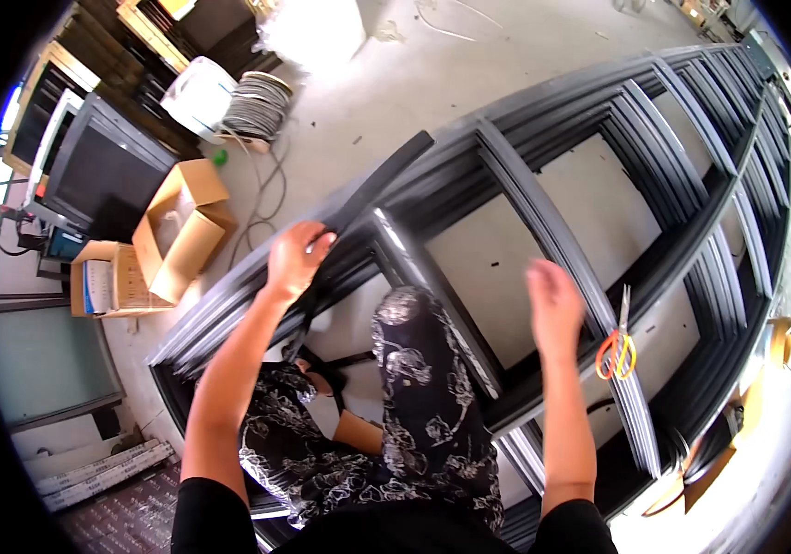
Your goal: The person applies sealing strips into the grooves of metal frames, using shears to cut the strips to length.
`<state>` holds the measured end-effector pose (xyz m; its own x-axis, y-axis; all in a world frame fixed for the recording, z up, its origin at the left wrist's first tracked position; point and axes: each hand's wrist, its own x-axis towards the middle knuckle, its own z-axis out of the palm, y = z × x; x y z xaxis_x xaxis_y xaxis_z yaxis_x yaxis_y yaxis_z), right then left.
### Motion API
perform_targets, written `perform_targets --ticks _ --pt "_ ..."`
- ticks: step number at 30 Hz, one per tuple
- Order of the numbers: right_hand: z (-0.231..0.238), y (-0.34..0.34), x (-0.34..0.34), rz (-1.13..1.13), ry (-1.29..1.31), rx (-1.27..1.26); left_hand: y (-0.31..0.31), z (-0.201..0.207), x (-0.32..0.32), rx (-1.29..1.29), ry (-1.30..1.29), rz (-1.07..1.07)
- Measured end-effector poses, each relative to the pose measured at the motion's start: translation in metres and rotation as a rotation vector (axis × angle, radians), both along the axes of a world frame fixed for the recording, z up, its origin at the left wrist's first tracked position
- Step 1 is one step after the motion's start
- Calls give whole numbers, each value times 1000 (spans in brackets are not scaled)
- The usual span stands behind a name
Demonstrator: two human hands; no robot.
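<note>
**Gasket strip into frame channel**

Left hand (296, 261) is clenched on a black rubber strip (386, 180), pressing it at the near rail of the grey window frame (543, 231) lying flat on the floor. Right hand (554, 305) hangs released, holding nothing, above a mullion. Strip's free end rises up-left, clear of the frame. Judgement: seat it w/ thumb pressure, short runs, keep strip straight, no stretching. Orange-handled scissors (617, 351) lie on a bar, near right hand, for trimming.

A pale concrete floor (432, 65) is brightly lit; open cardboard boxes (179, 231) and a cable coil (257, 103) are seen far left.
</note>
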<state>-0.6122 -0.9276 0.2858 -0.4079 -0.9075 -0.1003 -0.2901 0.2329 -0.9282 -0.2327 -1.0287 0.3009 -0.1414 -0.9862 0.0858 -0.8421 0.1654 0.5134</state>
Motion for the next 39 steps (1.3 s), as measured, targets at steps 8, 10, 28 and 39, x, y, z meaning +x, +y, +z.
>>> perform_targets --ticks 8,10,28,39 --pt "-40 -166 214 110 -1246 175 -37 11 -48 -21 -193 -76" --pt "-34 -180 218 25 -1334 86 -53 12 -58 34 -164 -104" --pt "-189 -263 153 -108 -1662 402 -270 -141 -214 146 -297 -122" --pt "-182 -272 136 -17 -1873 353 -282 -137 -246 200 -362 8"
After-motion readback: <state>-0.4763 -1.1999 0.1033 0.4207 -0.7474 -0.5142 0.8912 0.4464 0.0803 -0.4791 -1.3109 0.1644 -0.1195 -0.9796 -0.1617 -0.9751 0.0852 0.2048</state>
